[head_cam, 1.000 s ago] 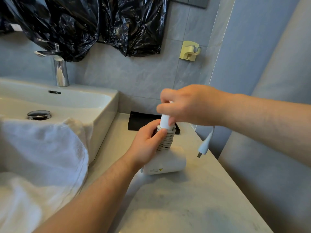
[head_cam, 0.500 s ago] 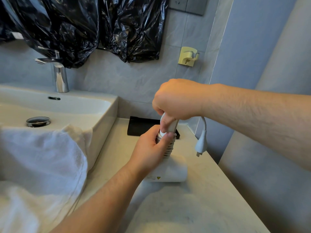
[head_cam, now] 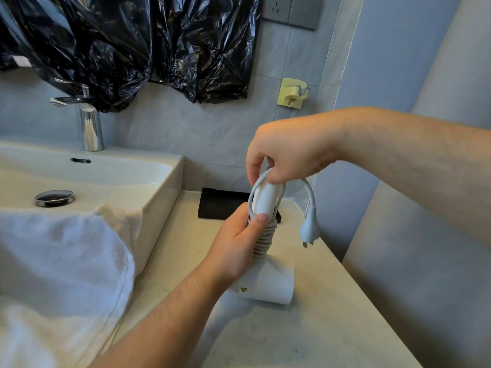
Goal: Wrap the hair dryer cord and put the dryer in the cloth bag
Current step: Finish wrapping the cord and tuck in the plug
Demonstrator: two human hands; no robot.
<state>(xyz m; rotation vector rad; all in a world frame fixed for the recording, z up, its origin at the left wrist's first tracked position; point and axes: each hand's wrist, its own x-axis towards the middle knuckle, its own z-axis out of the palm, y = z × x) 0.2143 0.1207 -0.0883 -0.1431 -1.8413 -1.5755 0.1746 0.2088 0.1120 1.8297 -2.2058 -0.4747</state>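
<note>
Head view: a pale stone tabletop (head_cam: 332, 328) runs beside a white sink (head_cam: 159, 187), with a white towel (head_cam: 66, 261) draped over the sink's near edge. On the tabletop stands the white hair dryer (head_cam: 268, 288), its barrel lying crosswise at the bottom and its handle (head_cam: 267, 200) rising nearly upright, leaning slightly right at the top. Of the hands, the left hand (head_cam: 233, 251) grips the handle around the coiled cord (head_cam: 264, 240). The right hand (head_cam: 287, 158) pinches a cord loop over the handle's top end. The plug (head_cam: 309, 229) hangs just right of the handle, prongs down.
</note>
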